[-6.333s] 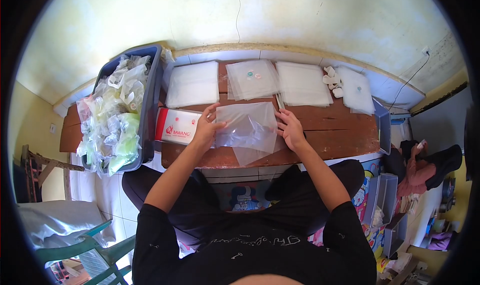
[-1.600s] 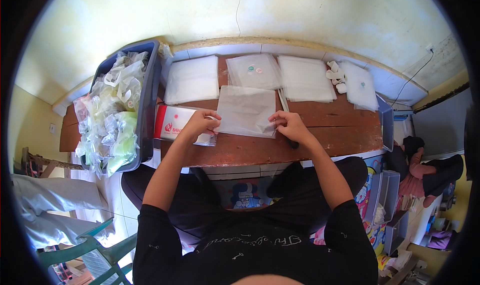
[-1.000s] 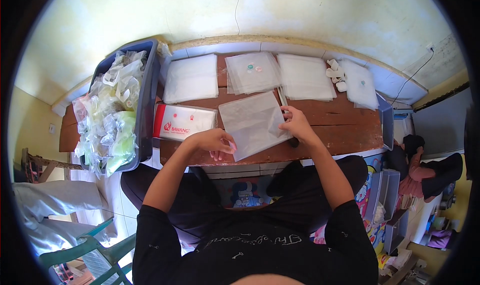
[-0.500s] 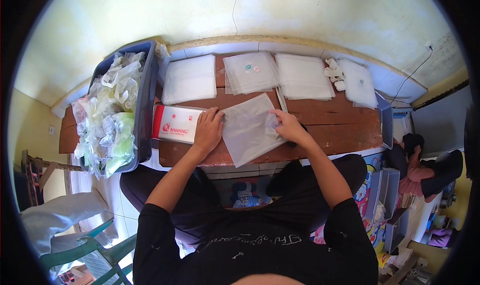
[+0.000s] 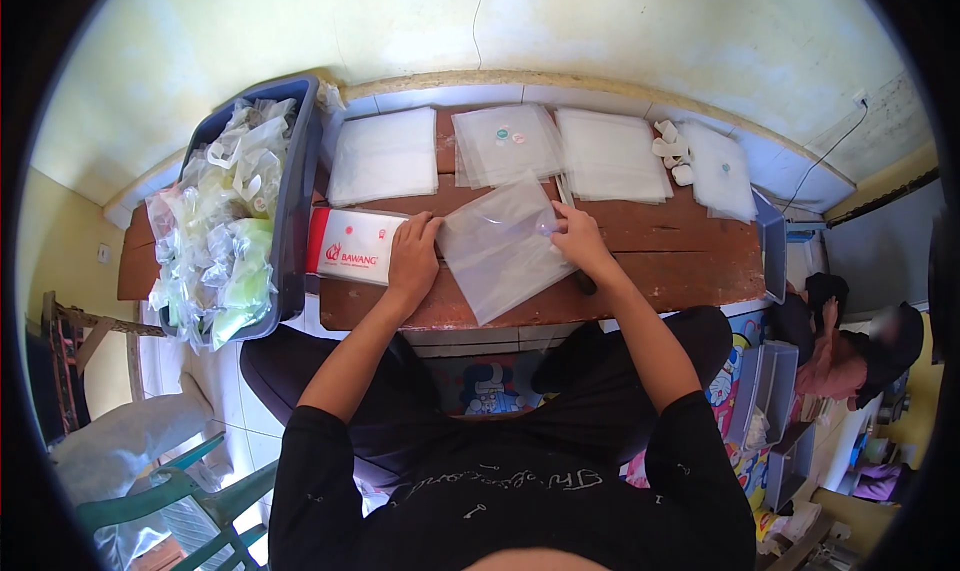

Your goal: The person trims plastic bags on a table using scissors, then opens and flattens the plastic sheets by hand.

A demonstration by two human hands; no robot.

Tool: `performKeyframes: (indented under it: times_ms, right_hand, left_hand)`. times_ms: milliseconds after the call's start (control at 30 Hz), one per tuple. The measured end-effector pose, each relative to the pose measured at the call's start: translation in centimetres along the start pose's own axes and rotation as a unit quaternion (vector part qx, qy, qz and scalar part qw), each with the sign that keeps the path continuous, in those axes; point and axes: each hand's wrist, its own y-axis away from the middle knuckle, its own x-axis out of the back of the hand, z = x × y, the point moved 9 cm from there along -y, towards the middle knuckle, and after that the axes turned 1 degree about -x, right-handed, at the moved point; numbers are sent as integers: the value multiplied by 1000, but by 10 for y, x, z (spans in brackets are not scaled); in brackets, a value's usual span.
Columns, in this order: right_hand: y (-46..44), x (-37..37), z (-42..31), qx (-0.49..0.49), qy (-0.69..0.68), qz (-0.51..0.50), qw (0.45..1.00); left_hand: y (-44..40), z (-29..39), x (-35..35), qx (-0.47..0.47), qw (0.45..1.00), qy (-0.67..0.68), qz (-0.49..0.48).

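Observation:
A clear plastic bag (image 5: 495,261) lies tilted on the brown table in front of me. My right hand (image 5: 582,243) pinches its right edge between thumb and fingers. My left hand (image 5: 414,261) rests palm down, fingers stretched out, at the bag's left edge and over the right end of a red-and-white BAWANG packet (image 5: 350,246). A slim tool with a dark handle (image 5: 584,283) is partly hidden beneath the bag and my right hand.
Stacks of clear bags (image 5: 385,156) line the table's back. White rolls (image 5: 672,151) sit among them. A dark bin (image 5: 292,221) full of crumpled plastic stands left. Grey crates (image 5: 765,391) and another person (image 5: 850,346) are at the right.
The bag has turned slightly and its upper part has shifted up. My right hand's pointing finger has closed into a pinch on the bag's edge. My left hand has barely moved.

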Motion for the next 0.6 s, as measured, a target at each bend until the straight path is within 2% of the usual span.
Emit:
performKeyframes:
  times_ms: [100,200,233,300,367,400,467,500,567,600]
  right_hand:
    - [-3,2,-5,-22,-30,-57,998]
    - [-2,4,-17,-3,-80,-107,991]
    - [-1,10,-25,-2,-80,-107,991]
    - [4,8,-45,-10,-140,-193,971]
    - [5,13,-57,-1,-147,-213,966]
    - [7,13,-65,7,-153,-235,960]
    - [14,17,-88,25,-153,-257,954]
    - [18,16,-99,42,-152,-280,947]
    - [19,16,-111,66,-138,-289,945]
    - [20,14,-117,90,-124,-296,943]
  left_hand:
    - [0,-5,1,12,1000,-5,7]
    - [0,-11,-1,17,1000,2,3]
    - [-1,-14,0,28,999,46,5]
    - [-6,-15,6,37,995,88,9]
    - [-11,-17,15,80,972,218,27]
    - [-15,-15,17,79,972,217,27]
    - [-23,-12,5,110,885,452,-6]
    - [-27,-6,12,110,885,452,-6]
    - [-23,17,-1,202,735,623,-172]
    - [-24,18,2,202,735,624,-172]
